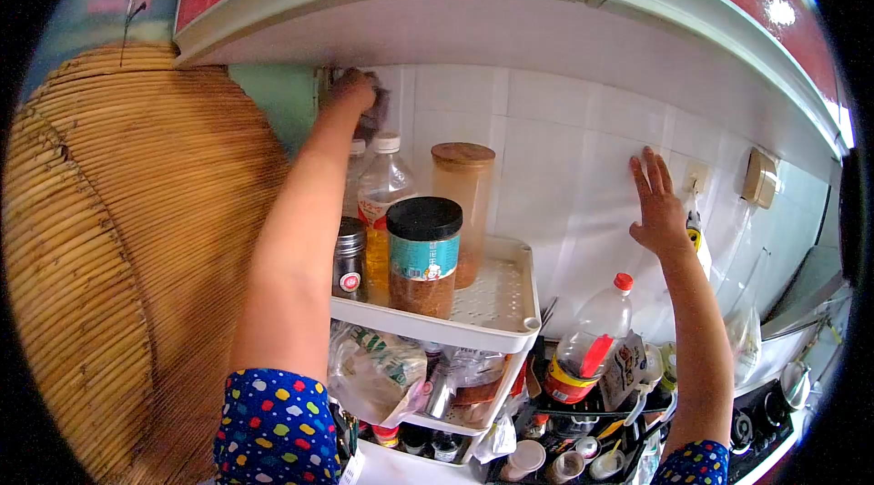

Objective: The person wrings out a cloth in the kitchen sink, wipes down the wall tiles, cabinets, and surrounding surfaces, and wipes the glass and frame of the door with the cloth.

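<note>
Your left hand (353, 92) grips a dark cloth (381, 110) at the tiled wall (564, 176), so press it flat, clear of the oil bottle (388, 183) below, your right hand (662, 212) spread open.

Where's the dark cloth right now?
In the head view's upper left, the dark cloth is in the left hand, just above the bottle of yellow liquid.

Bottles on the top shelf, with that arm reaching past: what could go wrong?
The dark cloth in the left hand looks close to the bottle of yellow liquid, so it might tip it. The black-lidded jar stands near the front of the white shelf; a bump could topple it.
</note>
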### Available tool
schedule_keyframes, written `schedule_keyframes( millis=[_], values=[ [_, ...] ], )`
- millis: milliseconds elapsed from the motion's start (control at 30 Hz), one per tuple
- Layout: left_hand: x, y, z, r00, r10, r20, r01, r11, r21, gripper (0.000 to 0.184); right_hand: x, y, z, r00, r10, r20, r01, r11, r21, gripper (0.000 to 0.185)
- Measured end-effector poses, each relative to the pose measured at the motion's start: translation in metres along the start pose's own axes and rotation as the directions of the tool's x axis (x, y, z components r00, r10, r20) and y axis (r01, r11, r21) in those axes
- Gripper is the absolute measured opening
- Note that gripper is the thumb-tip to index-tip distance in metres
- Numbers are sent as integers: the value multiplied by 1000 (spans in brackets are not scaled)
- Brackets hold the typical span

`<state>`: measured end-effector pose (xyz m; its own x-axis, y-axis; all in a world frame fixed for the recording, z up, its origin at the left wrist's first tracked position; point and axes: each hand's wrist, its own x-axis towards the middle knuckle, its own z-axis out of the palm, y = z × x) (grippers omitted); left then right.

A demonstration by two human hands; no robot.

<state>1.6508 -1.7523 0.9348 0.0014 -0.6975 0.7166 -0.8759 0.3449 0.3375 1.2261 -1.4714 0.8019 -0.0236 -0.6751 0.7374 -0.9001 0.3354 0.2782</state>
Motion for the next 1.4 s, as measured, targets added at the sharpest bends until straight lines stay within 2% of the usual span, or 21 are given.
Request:
schedule_keyframes(
  millis=[67, 133, 167, 233, 300, 367, 433, 467, 533, 567, 633, 667, 733, 967, 1067, 1133, 1167, 1233, 1300, 1367, 1400],
  values=[
    [74, -39, 55, 974, 227, 5, -218, 925, 310, 43, 0, -1, -2, 1000, 15, 28, -14, 1000, -4, 109],
    [79, -30, 54, 966, 246, 84, -260, 903, 341, 49, -1, -1, 1, 1000, 23, 15, -23, 1000, -8, 108],
    [71, -14, 46, 971, 217, 103, -238, 927, 290, 51, 0, -1, 3, 1000, 19, 1, -19, 1000, -13, 108],
    [37, 19, 25, 991, 44, 126, -46, 999, 13, 55, 1, 4, 10, 1000, 3, -26, -3, 1000, -2, 108],
    [6, 36, 7, 968, -123, 218, 176, 955, -239, 59, 0, 3, 12, 999, -15, -52, 16, 1000, 7, 108],
    [-21, 45, -10, 940, -177, 290, 270, 908, -321, 63, 0, 3, 5, 1000, -4, -12, 4, 1000, -1, 108],
    [-79, 71, -37, 973, 106, 206, -9, 906, -423, 61, 0, 4, 7, 1000, -11, -28, 11, 1000, 0, 107],
    [-71, 64, -30, 973, 105, 207, -7, 905, -424, 61, 0, 4, 8, 999, -18, -45, 18, 1000, -2, 107],
    [-41, 47, -12, 981, 181, 68, -173, 980, -101, 60, 1, 4, 5, 999, -22, -42, 22, 1000, 7, 107],
    [-39, 52, -19, 980, 184, 70, -177, 979, -101, 60, 0, 4, 5, 999, -17, -38, 18, 1000, 25, 107],
    [-44, 65, -36, 946, 148, 288, -152, 988, -7, 54, -1, 6, 9, 999, -21, -47, 22, 1000, 22, 107],
    [-46, 67, -34, 947, 147, 287, -151, 988, -7, 54, 0, 6, 9, 997, -30, -64, 31, 999, 21, 107],
    [-50, 70, -34, 961, 194, 200, -138, 955, -261, 53, 1, 4, 4, 999, -14, -46, 15, 999, 29, 107],
    [-54, 143, 0, 909, 208, 362, -73, 933, -353, 52, 1, -3, -5, 998, 49, 25, -51, 997, 50, 106],
    [-116, 201, -32, 929, 276, 248, -195, 932, -307, 52, 3, 4, 1, 999, 26, 38, -27, 1000, 15, 107],
    [-136, 218, -42, 961, 215, 174, -197, 973, -117, 54, 4, 6, 0, 998, 26, 53, -27, 1000, 10, 107],
    [-135, 222, -40, 964, 212, 161, -195, 974, -117, 54, 6, 6, -1, 997, 27, 70, -28, 1000, 9, 107],
    [-117, 221, -6, 996, 81, -26, -85, 959, -269, 46, 7, 9, -2, 998, 20, 54, -22, 999, 25, 106],
    [-92, 217, 39, 973, -160, -165, 24, 783, -622, 36, 8, 8, -6, 992, 30, 119, -36, 998, 47, 106],
    [-119, 225, 38, 939, -341, 32, 144, 308, -941, 37, 9, 12, -4, 994, 18, 107, -24, 998, 60, 106],
    [-122, 230, 39, 939, -341, 30, 135, 288, -948, 35, 9, 13, -4, 994, 13, 112, -23, 996, 86, 107]
  ],
)
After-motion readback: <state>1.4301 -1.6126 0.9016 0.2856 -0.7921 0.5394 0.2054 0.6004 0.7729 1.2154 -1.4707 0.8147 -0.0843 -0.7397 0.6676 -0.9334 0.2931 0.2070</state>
